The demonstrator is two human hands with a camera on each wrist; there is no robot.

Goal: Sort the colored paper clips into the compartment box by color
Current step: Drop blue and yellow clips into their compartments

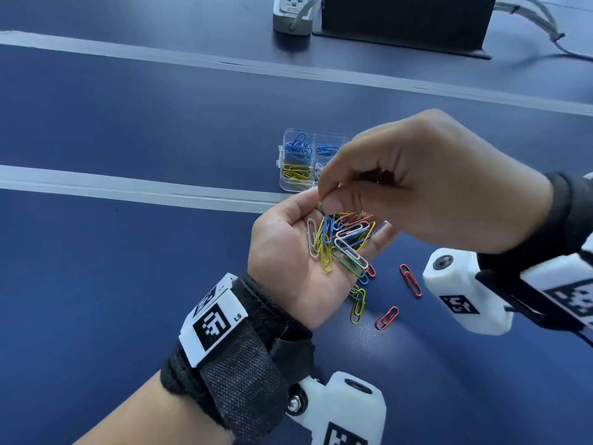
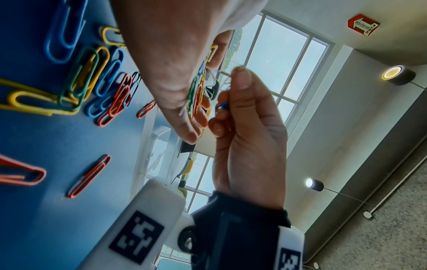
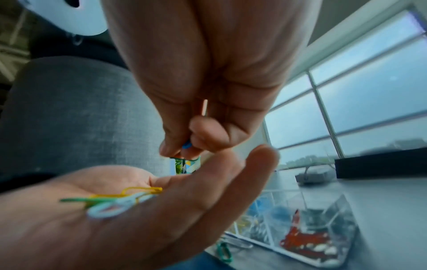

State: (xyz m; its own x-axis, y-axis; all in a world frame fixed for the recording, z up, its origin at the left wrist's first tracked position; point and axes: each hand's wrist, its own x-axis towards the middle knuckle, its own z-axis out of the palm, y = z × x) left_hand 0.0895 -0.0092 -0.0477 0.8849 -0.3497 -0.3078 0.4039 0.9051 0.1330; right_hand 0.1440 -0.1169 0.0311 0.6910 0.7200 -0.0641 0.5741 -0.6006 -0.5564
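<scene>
— Where are the clips?
— Mostly in the left hand (image 1: pixel 288 248): palm up, fingers flat, a mixed heap of paper clips (image 1: pixel 345 242) lying loose on it. The right hand (image 1: pixel 426 184) hangs just above, its grip pinched shut on a blue clip (image 2: pixel 223 105) between thumb and fingertip.
— And the compartment box (image 1: pixel 282 162)?
— On the desk (image 1: pixel 128 284) just beyond both hands, blue and yellow clips already in separate cells. A few stray clips (image 1: pixel 410 281) lie on the desk under the left hand.
</scene>
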